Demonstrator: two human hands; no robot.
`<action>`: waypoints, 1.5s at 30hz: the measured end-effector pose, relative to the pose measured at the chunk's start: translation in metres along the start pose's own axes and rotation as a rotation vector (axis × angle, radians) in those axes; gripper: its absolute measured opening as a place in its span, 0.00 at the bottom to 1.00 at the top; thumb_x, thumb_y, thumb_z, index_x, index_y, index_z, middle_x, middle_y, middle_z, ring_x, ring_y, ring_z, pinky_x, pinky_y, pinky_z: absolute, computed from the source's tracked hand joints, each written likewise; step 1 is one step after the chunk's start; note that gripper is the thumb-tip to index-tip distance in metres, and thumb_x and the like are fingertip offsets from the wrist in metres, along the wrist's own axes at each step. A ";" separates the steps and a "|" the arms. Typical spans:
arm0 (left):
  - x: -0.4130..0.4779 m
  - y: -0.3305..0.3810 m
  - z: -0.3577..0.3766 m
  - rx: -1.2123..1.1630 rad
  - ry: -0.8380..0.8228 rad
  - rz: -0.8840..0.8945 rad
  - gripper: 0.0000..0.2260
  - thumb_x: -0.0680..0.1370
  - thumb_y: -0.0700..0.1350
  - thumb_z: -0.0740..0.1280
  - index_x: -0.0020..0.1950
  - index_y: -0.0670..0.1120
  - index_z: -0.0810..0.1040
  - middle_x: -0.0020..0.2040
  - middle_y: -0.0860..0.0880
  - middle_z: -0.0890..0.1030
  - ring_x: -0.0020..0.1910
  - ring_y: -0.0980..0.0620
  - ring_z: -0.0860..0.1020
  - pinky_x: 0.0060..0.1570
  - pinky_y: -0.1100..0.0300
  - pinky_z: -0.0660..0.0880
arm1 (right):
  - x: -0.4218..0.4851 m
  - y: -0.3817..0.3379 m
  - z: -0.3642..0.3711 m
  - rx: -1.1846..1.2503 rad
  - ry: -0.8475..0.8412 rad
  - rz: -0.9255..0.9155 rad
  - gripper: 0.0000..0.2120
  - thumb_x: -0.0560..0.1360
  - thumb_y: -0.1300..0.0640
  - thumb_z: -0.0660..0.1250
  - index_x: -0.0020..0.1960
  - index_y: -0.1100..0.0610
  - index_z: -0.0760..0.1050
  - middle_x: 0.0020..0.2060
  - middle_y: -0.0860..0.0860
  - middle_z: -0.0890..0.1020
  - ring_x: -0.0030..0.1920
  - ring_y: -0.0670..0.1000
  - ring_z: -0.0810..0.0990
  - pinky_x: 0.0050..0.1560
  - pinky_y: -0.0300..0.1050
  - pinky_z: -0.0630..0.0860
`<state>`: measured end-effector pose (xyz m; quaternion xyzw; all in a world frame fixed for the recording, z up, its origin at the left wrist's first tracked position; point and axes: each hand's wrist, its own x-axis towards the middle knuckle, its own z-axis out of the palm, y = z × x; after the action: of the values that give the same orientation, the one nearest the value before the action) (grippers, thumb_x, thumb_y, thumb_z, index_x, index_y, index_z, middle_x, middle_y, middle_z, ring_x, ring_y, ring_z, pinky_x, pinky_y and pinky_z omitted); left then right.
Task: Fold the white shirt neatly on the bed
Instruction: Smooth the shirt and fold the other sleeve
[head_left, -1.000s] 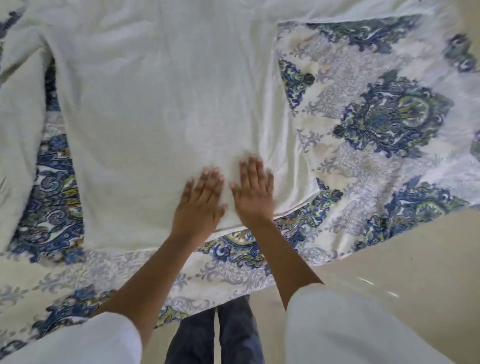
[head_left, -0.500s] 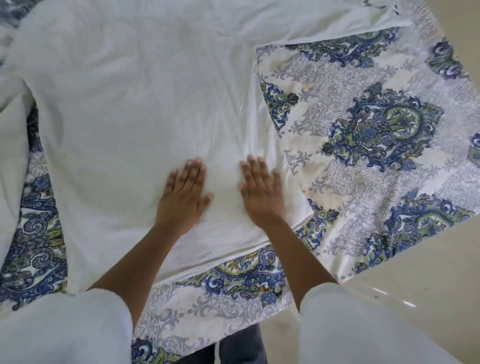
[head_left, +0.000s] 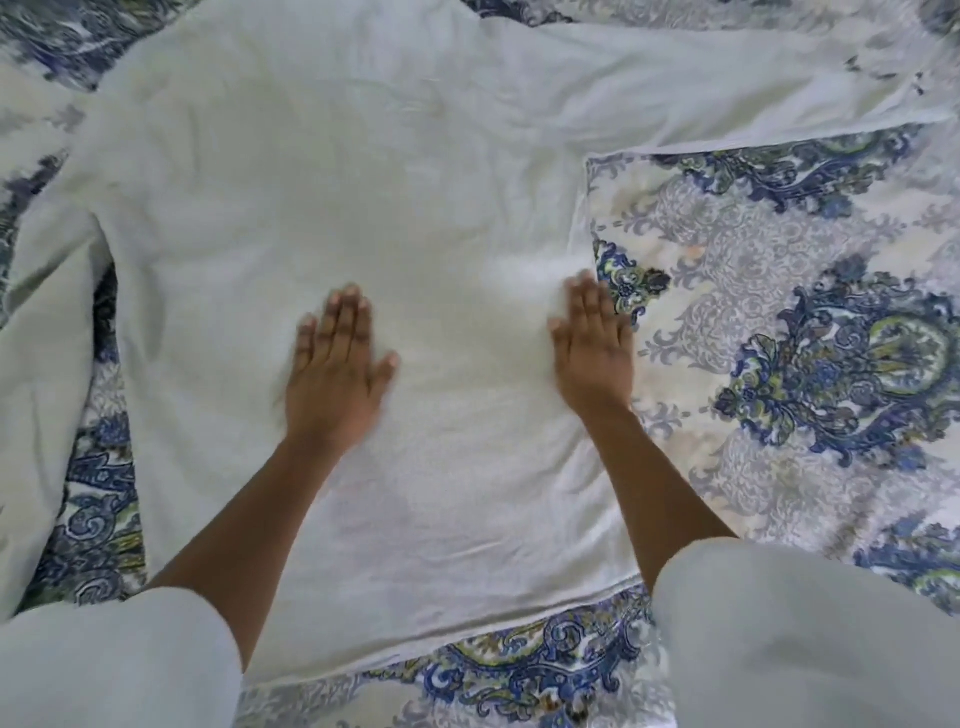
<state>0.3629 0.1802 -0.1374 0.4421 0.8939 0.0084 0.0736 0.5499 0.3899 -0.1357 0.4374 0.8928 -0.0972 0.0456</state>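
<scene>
The white shirt (head_left: 363, 182) lies spread on the bed (head_left: 805, 338). Your left hand (head_left: 335, 364) and right hand (head_left: 592, 353) press it, fingers (head_left: 343, 312) straight, grasping nothing — sweep outward to the side edges, evenly, before folding.

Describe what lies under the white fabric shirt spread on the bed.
The blue, grey and cream paisley bedsheet lies under the white shirt, showing beside its edges and below its hem. The part directly beneath is covered, so whatever else lies there cannot be seen.
</scene>
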 end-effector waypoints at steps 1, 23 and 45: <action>0.002 -0.002 -0.003 -0.014 0.016 -0.036 0.32 0.79 0.58 0.43 0.76 0.38 0.51 0.77 0.41 0.52 0.76 0.45 0.51 0.73 0.53 0.40 | 0.006 -0.006 -0.003 0.012 0.008 0.021 0.27 0.80 0.47 0.40 0.77 0.56 0.46 0.77 0.54 0.49 0.77 0.54 0.46 0.75 0.54 0.43; 0.040 -0.090 -0.017 -0.067 -0.056 -0.135 0.31 0.79 0.58 0.39 0.76 0.41 0.53 0.77 0.44 0.55 0.76 0.47 0.54 0.74 0.51 0.51 | 0.030 -0.208 0.013 0.021 -0.101 -0.598 0.26 0.76 0.51 0.52 0.69 0.62 0.68 0.70 0.58 0.70 0.70 0.56 0.68 0.68 0.54 0.68; -0.019 -0.213 -0.084 -0.328 0.369 -0.289 0.15 0.73 0.41 0.55 0.54 0.38 0.77 0.49 0.39 0.79 0.48 0.41 0.76 0.46 0.52 0.74 | 0.014 -0.353 -0.006 0.307 -0.185 -0.546 0.20 0.79 0.58 0.54 0.70 0.59 0.67 0.69 0.55 0.70 0.71 0.55 0.65 0.71 0.51 0.62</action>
<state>0.1949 0.0395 -0.0694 0.2833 0.9327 0.2224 -0.0193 0.2630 0.1906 -0.0852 0.1727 0.9442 -0.2786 0.0325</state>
